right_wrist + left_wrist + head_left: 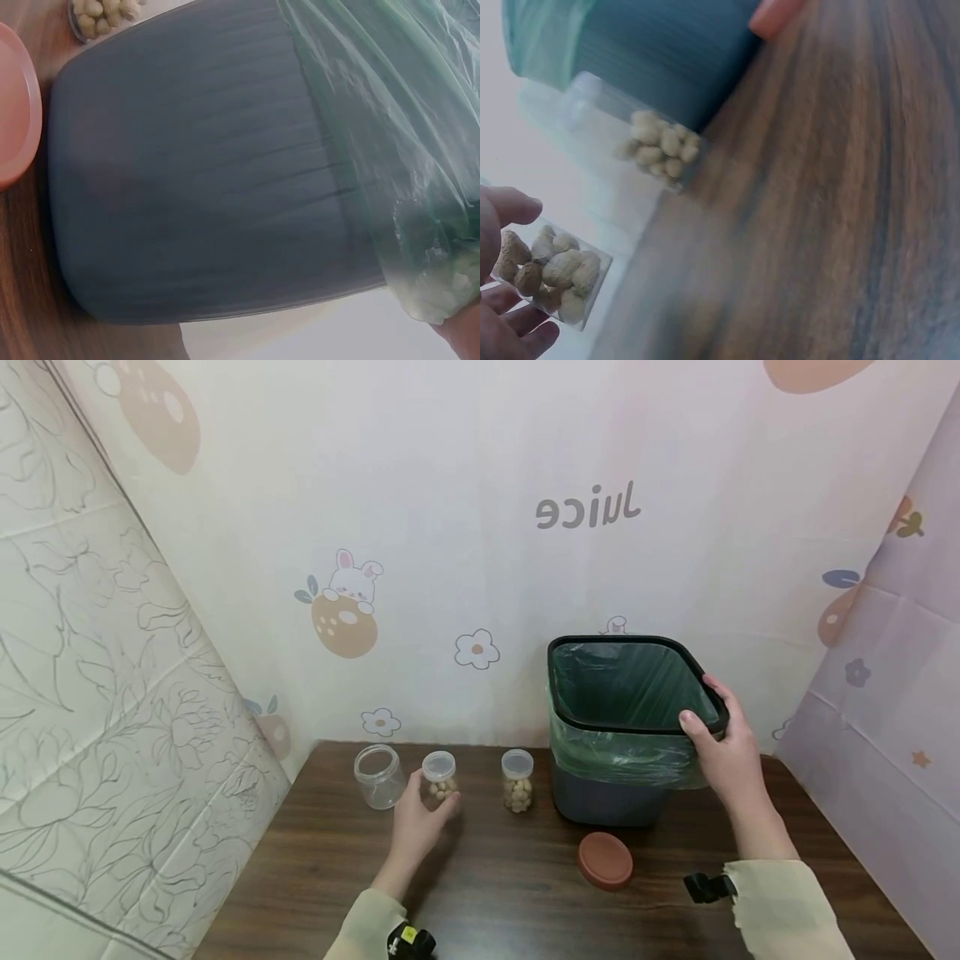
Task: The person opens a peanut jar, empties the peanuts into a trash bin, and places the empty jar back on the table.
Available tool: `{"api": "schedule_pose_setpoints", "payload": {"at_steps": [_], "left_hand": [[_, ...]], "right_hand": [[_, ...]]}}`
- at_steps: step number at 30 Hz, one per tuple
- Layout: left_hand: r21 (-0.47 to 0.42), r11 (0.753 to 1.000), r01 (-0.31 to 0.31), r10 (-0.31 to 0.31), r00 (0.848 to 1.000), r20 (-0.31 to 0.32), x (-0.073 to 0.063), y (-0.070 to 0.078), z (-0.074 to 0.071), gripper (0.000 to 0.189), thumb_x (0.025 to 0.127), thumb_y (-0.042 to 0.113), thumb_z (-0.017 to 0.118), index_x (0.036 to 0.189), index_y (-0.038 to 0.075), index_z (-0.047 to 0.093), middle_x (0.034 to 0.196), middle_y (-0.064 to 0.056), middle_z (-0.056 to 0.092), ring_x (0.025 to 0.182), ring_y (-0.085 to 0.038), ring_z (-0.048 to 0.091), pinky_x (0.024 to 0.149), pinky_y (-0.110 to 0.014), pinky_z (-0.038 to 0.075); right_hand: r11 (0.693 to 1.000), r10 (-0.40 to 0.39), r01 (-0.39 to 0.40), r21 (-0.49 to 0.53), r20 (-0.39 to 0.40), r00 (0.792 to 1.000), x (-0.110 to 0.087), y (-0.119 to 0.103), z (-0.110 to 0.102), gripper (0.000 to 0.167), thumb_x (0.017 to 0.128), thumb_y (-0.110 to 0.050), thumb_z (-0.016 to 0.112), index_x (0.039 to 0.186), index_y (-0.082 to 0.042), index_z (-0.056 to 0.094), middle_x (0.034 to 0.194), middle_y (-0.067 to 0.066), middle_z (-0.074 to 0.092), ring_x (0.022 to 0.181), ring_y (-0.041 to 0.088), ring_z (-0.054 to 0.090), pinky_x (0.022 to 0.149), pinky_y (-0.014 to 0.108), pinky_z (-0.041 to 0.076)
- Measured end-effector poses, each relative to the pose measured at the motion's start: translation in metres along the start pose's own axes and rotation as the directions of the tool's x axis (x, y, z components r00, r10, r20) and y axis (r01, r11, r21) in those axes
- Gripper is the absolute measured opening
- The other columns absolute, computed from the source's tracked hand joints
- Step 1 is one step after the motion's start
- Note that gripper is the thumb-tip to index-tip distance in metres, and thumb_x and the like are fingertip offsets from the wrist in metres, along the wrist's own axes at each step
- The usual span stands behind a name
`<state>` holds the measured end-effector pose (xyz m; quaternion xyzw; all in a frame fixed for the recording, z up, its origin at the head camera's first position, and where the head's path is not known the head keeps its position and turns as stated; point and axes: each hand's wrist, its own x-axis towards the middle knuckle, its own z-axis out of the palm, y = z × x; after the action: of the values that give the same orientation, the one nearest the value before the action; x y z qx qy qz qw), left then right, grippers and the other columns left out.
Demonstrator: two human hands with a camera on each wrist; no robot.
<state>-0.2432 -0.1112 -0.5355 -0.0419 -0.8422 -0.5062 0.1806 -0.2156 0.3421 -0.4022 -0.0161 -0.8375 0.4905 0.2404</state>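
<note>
My left hand holds a small clear jar of unshelled peanuts between thumb and fingers, its pale lid upward. In the left wrist view, the peanuts show through the jar wall, with the thumb on one side and fingers on the other. My right hand grips the black rim of a dark grey trash bin, thumb on the near edge and fingers at the right side. A green bag lines the bin and folds over its outside. The right wrist view shows mostly the bin's side.
A second lidded peanut jar stands between the held jar and the bin. At the left is a wider lidless clear jar. A reddish round lid lies in front of the bin on the wooden table. Printed curtains hang behind.
</note>
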Motion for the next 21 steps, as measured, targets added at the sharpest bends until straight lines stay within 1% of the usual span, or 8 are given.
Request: {"api": "schedule_pose_setpoints", "payload": {"at_steps": [6,10,15,17,18,19,20,21], "left_hand": [[-0.014,0.999,-0.040,0.040,0.999,-0.004,-0.008,0.011,-0.014,0.060,0.087,0.017,0.092,0.138,0.003,0.064,0.130,-0.015,0.074,0.124,-0.035,0.070,0.104,-0.057,0.055],[0.018,0.997,-0.069,0.069,0.997,-0.016,-0.009,0.017,-0.019,0.059,0.086,0.017,0.093,0.137,0.005,0.065,0.128,-0.013,0.076,0.121,-0.034,0.072,0.103,-0.057,0.056],[0.038,0.994,-0.103,0.104,0.994,-0.028,-0.011,0.023,-0.024,0.058,0.083,0.018,0.094,0.132,0.006,0.066,0.121,-0.009,0.077,0.115,-0.029,0.073,0.097,-0.053,0.057],[0.043,0.992,-0.119,0.120,0.992,-0.032,-0.012,0.024,-0.025,0.057,0.082,0.017,0.095,0.131,0.006,0.067,0.118,-0.008,0.077,0.111,-0.027,0.072,0.094,-0.050,0.056],[0.046,0.990,-0.130,0.132,0.991,-0.032,-0.012,0.024,-0.026,0.058,0.082,0.017,0.095,0.131,0.006,0.067,0.117,-0.008,0.077,0.109,-0.026,0.072,0.092,-0.050,0.056],[0.048,0.989,-0.141,0.143,0.989,-0.031,-0.012,0.024,-0.026,0.058,0.081,0.017,0.095,0.131,0.006,0.067,0.117,-0.008,0.077,0.108,-0.026,0.071,0.091,-0.049,0.056],[0.053,0.986,-0.156,0.157,0.987,-0.030,-0.012,0.024,-0.025,0.058,0.081,0.017,0.095,0.131,0.005,0.067,0.117,-0.007,0.076,0.107,-0.025,0.071,0.091,-0.049,0.057],[0.055,0.984,-0.168,0.169,0.985,-0.026,-0.012,0.025,-0.025,0.059,0.081,0.016,0.095,0.131,0.005,0.067,0.118,-0.008,0.076,0.107,-0.025,0.071,0.092,-0.048,0.057]], "right_hand": [[1.000,-0.006,0.006,-0.005,0.047,0.999,0.001,-0.002,-0.005,0.078,0.108,-0.044,0.059,0.176,-0.033,0.020,0.177,0.024,0.023,0.151,0.062,0.031,0.110,0.084,0.027],[0.999,-0.027,0.029,-0.030,0.075,0.997,-0.001,-0.005,-0.007,0.081,0.110,-0.042,0.057,0.177,-0.029,0.015,0.178,0.026,0.019,0.152,0.064,0.028,0.111,0.087,0.024],[0.993,-0.099,0.102,-0.067,0.054,0.994,-0.011,-0.008,-0.004,0.080,0.112,-0.038,0.053,0.177,-0.020,0.011,0.176,0.031,0.020,0.152,0.064,0.028,0.114,0.086,0.022],[0.991,-0.111,0.113,-0.071,0.024,0.994,-0.020,-0.012,-0.003,0.080,0.112,-0.036,0.053,0.177,-0.017,0.010,0.176,0.031,0.020,0.154,0.061,0.027,0.116,0.083,0.022],[0.991,-0.110,0.109,-0.077,-0.005,0.994,-0.025,-0.014,-0.001,0.081,0.111,-0.036,0.054,0.177,-0.016,0.011,0.176,0.029,0.020,0.155,0.058,0.027,0.121,0.075,0.025],[0.991,-0.110,0.106,-0.086,-0.044,0.993,-0.031,-0.016,0.000,0.082,0.110,-0.036,0.057,0.176,-0.016,0.013,0.176,0.027,0.022,0.156,0.055,0.028,0.126,0.064,0.028],[0.990,-0.117,0.108,-0.094,-0.093,0.989,-0.037,-0.018,0.002,0.082,0.109,-0.035,0.060,0.176,-0.016,0.016,0.176,0.024,0.024,0.156,0.050,0.030,0.126,0.051,0.031],[0.988,-0.133,0.118,-0.103,-0.151,0.980,-0.043,-0.020,0.004,0.083,0.106,-0.035,0.064,0.175,-0.017,0.020,0.174,0.022,0.027,0.154,0.044,0.034,0.123,0.038,0.034]]}}
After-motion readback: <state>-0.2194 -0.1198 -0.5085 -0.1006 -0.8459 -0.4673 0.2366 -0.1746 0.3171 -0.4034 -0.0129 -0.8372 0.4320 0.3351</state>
